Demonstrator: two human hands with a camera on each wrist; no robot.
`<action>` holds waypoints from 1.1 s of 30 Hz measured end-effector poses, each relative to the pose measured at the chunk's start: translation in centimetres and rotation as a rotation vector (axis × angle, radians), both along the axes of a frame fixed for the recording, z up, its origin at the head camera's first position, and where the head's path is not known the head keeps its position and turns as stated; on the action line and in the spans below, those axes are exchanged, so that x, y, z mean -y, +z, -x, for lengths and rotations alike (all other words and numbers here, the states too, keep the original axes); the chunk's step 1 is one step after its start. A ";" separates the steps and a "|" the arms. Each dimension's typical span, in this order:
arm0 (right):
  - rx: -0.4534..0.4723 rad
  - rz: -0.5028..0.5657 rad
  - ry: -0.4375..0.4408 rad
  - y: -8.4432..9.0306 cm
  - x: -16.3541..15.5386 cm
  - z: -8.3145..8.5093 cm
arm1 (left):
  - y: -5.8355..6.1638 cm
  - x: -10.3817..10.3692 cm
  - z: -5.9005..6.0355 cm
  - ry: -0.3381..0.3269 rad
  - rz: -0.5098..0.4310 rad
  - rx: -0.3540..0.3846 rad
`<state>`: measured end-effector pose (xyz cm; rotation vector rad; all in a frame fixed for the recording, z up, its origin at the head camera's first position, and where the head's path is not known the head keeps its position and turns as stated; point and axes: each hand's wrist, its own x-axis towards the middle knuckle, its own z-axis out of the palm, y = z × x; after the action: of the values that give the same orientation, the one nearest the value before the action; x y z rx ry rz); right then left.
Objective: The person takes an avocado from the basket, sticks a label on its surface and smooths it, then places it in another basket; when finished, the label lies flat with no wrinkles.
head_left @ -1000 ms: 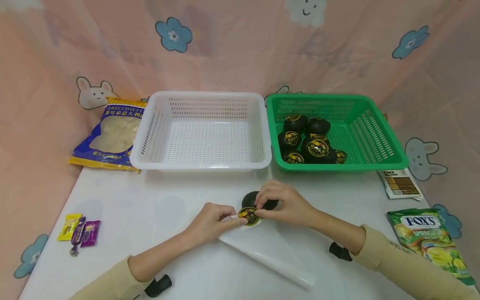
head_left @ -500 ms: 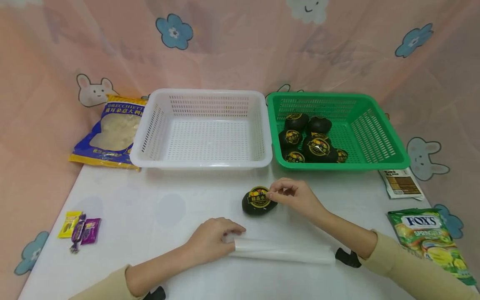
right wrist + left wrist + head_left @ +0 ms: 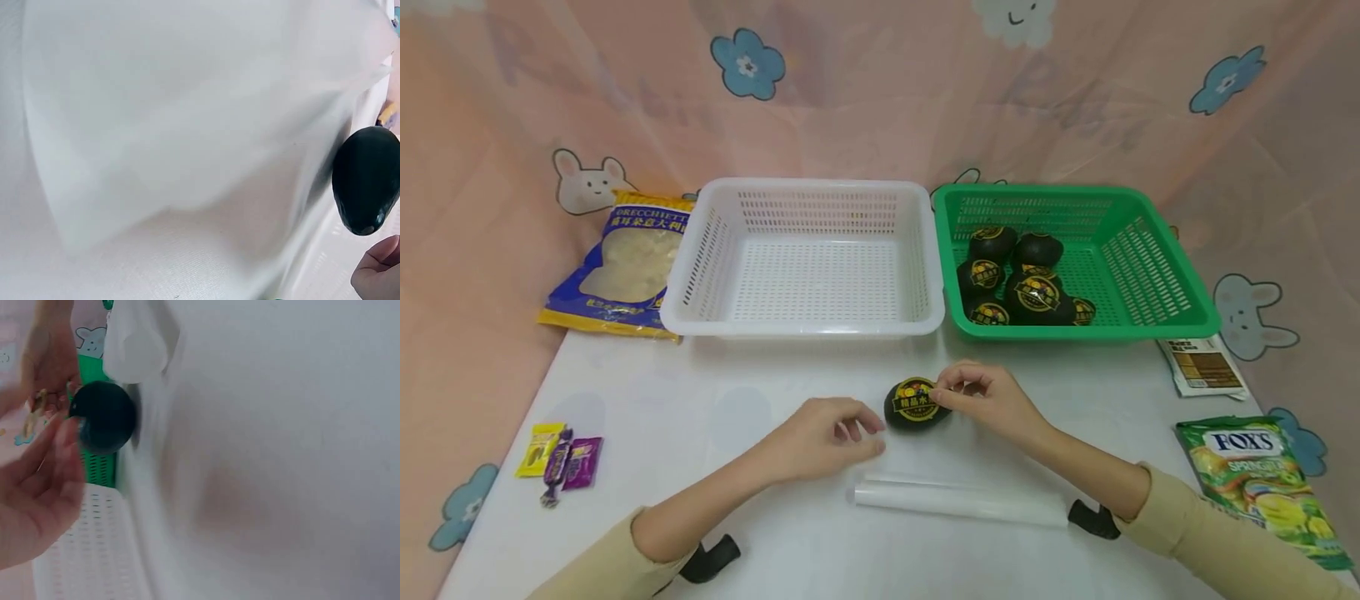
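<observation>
A dark avocado [image 3: 910,417] lies on the white table in front of the baskets. A round black-and-gold sticker [image 3: 914,399] overlaps its top. My right hand [image 3: 1000,405] pinches the sticker's right edge between thumb and fingers. Just left of the avocado is my left hand [image 3: 827,439], its fingers relaxed and holding nothing. In the left wrist view the avocado [image 3: 106,419] sits beyond my blurred left hand [image 3: 37,500], with my right hand [image 3: 50,362] on its far side. A curled white sheet [image 3: 958,500] lies nearer to me; it fills much of the right wrist view.
Behind stand a white basket [image 3: 805,327] and a green basket [image 3: 1165,332] with several labelled avocados [image 3: 1037,296]. A pasta bag [image 3: 625,271] leans at left. Small candies [image 3: 557,458] lie front left. A green FOX'S candy bag [image 3: 1255,483] and a flat packet [image 3: 1204,368] are at right.
The sticker has come off the white sheet and onto the avocado's top, pinched by my right hand. My left hand has let go of the sheet, now curled up, and moved toward the avocado.
</observation>
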<state>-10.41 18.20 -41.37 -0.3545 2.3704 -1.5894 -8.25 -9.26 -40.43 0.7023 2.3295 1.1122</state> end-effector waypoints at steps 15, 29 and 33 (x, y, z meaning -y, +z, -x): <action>0.035 -0.080 -0.032 -0.4 -0.3 -0.3 | -1.6 -2.6 2.9 0.212 -0.168 0.107; 0.049 -0.177 -0.064 -1.1 0.0 0.1 | -2.5 -3.3 3.1 0.226 -0.134 0.030; 0.044 -0.199 -0.073 -1.2 0.1 0.2 | -2.4 -3.5 3.5 0.232 -0.099 0.011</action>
<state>-10.62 18.12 -42.59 -0.1916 2.5058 -1.3592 -11.71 -5.71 -42.79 0.4660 2.4055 1.3356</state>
